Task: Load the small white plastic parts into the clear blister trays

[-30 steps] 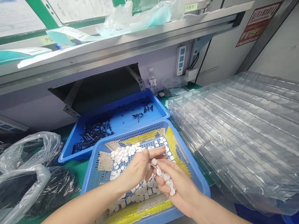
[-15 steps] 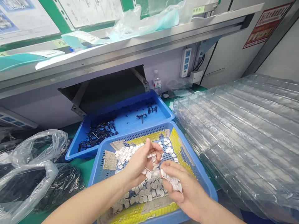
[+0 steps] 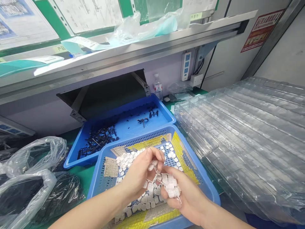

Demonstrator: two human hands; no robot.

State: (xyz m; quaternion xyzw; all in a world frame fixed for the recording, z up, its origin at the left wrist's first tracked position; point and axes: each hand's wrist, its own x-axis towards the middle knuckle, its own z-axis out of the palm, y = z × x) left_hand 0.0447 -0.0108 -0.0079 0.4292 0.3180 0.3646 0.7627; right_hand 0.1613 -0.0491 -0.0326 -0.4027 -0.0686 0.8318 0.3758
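Both my hands work over a blue perforated tray strewn with small white plastic pieces. My left hand is curled, its fingertips pinching one or two white pieces just above my right palm. My right hand lies palm up and cupped, holding a small heap of the white pieces. The two hands touch at the fingertips. Yellow and grey patches cover parts of the tray floor.
Behind stands a second blue tray with black plastic parts. A tall stack of clear blister trays fills the right. Plastic bags of dark parts lie left. A water bottle and a power strip are at the back wall.
My left fingers have curled down from a stretched pose and now pinch pieces at my right palm. The right hand has gathered its heap closer. The camera shifted slightly.
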